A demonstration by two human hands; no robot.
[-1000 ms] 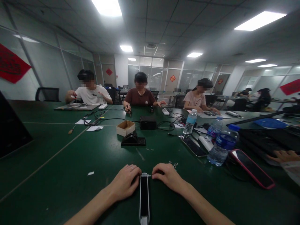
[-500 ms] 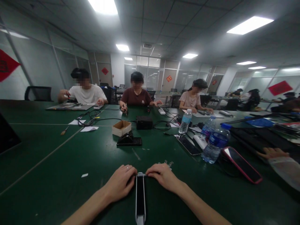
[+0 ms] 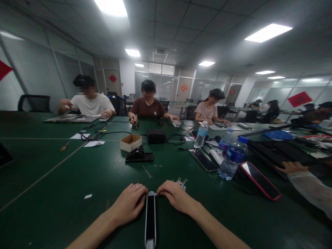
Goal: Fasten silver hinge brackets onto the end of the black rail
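A long narrow black device with a silver rim (image 3: 150, 221) lies on the green table (image 3: 77, 193), pointing away from me. My left hand (image 3: 129, 204) rests curled against its far left end, fingers closed on it. My right hand (image 3: 176, 199) is curled at the far right end, fingertips pinched at the top corner. A few small metal parts (image 3: 182, 182) lie just beyond my right hand.
Ahead stand a cardboard box (image 3: 131, 142), a black holder (image 3: 139, 156) and a black box (image 3: 156, 136) with cables. Water bottles (image 3: 230, 159) and phones (image 3: 259, 180) lie at right, near a co-worker's hand (image 3: 292, 167). Three people sit across the table.
The view has turned to the right, so everything has drifted left in the frame. My hands hold the same grip on the device's far end.
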